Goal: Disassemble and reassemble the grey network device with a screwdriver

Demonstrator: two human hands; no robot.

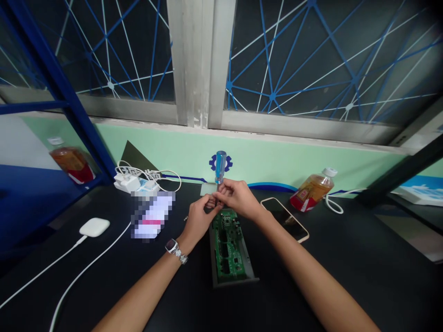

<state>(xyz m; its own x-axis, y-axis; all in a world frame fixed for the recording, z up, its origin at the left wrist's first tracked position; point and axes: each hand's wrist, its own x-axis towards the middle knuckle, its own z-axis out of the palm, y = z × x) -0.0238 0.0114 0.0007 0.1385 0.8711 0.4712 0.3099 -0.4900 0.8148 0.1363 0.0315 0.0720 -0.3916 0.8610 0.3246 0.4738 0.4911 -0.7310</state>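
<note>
A screwdriver (220, 167) with a clear blue handle stands upright over the far end of a green circuit board (233, 249). My right hand (238, 196) is closed, its thumb and fingers pinching the shaft just under the handle. Lower down, the fingers of my left hand (200, 214) are pressed together around the shaft near its tip. Fingers hide the tip and whatever it touches. The board lies lengthwise in a grey metal housing (235, 282) on the black table.
Left of the board are a phone with a blurred lit screen (154, 216), a white charging case (94, 227) on a cable, and a power strip (136, 182) with plugs. To the right lie a dark phone (285, 216) and a tilted drink bottle (313, 189). A wall with windows stands behind.
</note>
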